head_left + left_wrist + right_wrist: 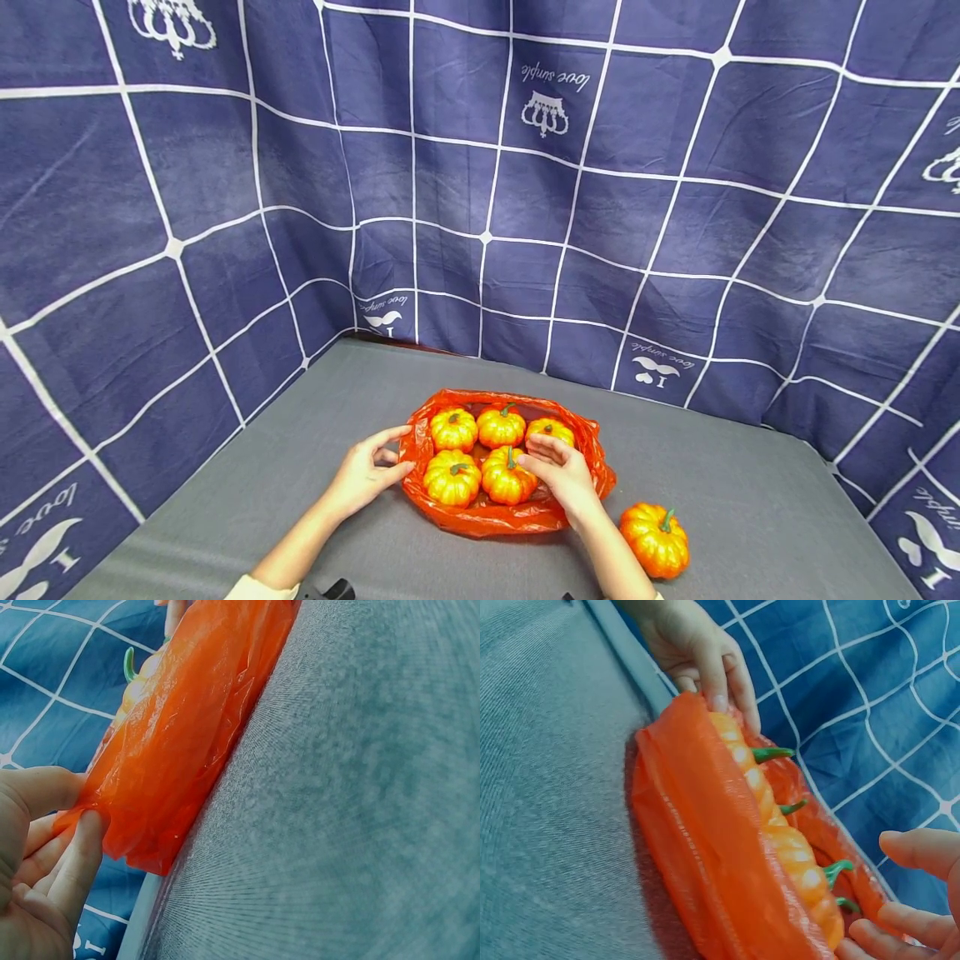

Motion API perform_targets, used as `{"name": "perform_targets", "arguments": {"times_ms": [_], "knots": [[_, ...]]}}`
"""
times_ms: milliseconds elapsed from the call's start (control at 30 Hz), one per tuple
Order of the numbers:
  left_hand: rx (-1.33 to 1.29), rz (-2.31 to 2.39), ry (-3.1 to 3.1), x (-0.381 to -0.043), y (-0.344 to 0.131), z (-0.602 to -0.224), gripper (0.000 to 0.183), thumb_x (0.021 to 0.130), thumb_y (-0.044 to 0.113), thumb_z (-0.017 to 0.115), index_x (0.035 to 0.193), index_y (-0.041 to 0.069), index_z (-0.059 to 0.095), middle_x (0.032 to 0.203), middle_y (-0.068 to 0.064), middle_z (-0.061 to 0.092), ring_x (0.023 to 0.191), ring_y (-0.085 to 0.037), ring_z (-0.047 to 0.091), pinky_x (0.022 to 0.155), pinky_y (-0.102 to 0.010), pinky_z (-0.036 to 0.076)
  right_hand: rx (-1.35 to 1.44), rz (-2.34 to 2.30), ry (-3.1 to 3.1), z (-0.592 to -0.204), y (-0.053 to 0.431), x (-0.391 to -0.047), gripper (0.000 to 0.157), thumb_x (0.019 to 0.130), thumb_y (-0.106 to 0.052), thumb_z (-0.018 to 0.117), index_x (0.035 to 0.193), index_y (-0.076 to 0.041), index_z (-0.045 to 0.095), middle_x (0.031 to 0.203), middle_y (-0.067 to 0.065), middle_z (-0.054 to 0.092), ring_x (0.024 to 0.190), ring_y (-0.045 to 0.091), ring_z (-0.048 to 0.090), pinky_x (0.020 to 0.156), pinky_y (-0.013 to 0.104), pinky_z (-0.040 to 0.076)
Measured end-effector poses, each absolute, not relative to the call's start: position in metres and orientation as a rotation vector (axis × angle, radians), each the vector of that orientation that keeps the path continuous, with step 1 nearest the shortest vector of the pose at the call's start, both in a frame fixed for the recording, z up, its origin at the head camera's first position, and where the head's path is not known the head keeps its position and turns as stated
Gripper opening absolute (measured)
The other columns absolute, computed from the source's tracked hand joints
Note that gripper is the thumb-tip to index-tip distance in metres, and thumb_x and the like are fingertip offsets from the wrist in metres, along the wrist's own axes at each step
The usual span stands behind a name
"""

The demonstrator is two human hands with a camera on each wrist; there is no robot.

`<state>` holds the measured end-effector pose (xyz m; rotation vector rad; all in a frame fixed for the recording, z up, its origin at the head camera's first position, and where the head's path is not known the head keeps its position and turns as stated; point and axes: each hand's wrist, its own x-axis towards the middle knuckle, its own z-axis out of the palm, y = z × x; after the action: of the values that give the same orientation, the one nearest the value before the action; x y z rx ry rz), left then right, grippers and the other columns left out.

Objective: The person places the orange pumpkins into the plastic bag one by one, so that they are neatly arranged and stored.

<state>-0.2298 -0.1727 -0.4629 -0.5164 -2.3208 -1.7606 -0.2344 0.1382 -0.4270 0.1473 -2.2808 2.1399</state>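
Observation:
A crinkled red plastic bag point(495, 523) lies with its mouth spread upward, holding several small orange-yellow pumpkins point(450, 478) with green stems. My left hand point(363, 475) pinches the bag's left rim between thumb and fingers, as the left wrist view shows at the bag's corner point(154, 851). Over the right part of the bag hovers my right hand point(567, 479), fingers spread loosely and nothing held. It partly covers a pumpkin at the back right point(551, 427). Outside the bag, one more pumpkin point(654, 540) sits beside my right forearm.
A grey cloth-covered table point(750, 492) carries everything. Dark blue curtains point(450, 183) with white grid lines hang behind it and on both sides, reaching down to the table's edges.

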Motion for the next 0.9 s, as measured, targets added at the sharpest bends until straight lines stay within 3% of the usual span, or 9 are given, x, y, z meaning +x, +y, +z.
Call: {"name": "perform_targets", "arguments": {"times_ms": [133, 233, 367, 633, 900], "knots": [[-0.506, -1.775, -2.316, -0.23, -0.172, -0.463, 0.053, 0.082, 0.003, 0.077, 0.13, -0.006, 0.056, 0.104, -0.022, 0.065, 0.07, -0.008, 0.063, 0.057, -0.023, 0.048, 0.145, 2.158, -2.262, -0.422, 0.141, -0.235, 0.05, 0.084, -0.007, 0.073, 0.128, 0.01, 0.055, 0.123, 0.025, 0.061, 0.105, 0.023, 0.063, 0.077, 0.027, 0.052], [-0.516, -1.781, -2.311, -0.23, -0.172, -0.463, 0.053, 0.082, 0.003, 0.077, 0.13, -0.007, 0.055, 0.097, -0.02, 0.067, 0.069, -0.008, 0.063, 0.057, -0.023, 0.048, 0.168, 2.152, -2.247, -0.419, 0.144, -0.236, 0.05, 0.085, -0.005, 0.073, 0.128, 0.011, 0.054, 0.121, 0.025, 0.061, 0.102, 0.02, 0.064, 0.08, 0.025, 0.051], [-0.521, -1.784, -2.315, -0.23, -0.172, -0.463, 0.054, 0.082, 0.004, 0.076, 0.13, -0.007, 0.055, 0.088, -0.016, 0.068, 0.068, -0.007, 0.063, 0.057, -0.023, 0.048, 0.213, 2.139, -2.222, -0.413, 0.148, -0.236, 0.047, 0.084, -0.002, 0.072, 0.125, 0.012, 0.055, 0.118, 0.025, 0.063, 0.104, 0.024, 0.064, 0.083, 0.025, 0.051], [-0.528, -1.774, -2.315, -0.23, -0.172, -0.462, 0.054, 0.083, 0.005, 0.076, 0.131, -0.007, 0.054, 0.087, -0.015, 0.068, 0.067, -0.006, 0.062, 0.056, -0.023, 0.048, 0.231, 2.106, -2.212, -0.405, 0.165, -0.23, 0.044, 0.085, 0.001, 0.07, 0.125, 0.013, 0.056, 0.121, 0.028, 0.061, 0.109, 0.028, 0.06, 0.085, 0.023, 0.049], [-0.514, -1.784, -2.313, -0.228, -0.173, -0.461, 0.054, 0.084, 0.006, 0.076, 0.132, -0.006, 0.054, 0.103, -0.022, 0.065, 0.071, -0.008, 0.063, 0.055, -0.024, 0.048, 0.186, 2.029, -2.23, -0.398, 0.186, -0.221, 0.044, 0.087, -0.003, 0.07, 0.127, 0.011, 0.055, 0.122, 0.026, 0.061, 0.106, 0.021, 0.063, 0.086, 0.022, 0.048]]}}
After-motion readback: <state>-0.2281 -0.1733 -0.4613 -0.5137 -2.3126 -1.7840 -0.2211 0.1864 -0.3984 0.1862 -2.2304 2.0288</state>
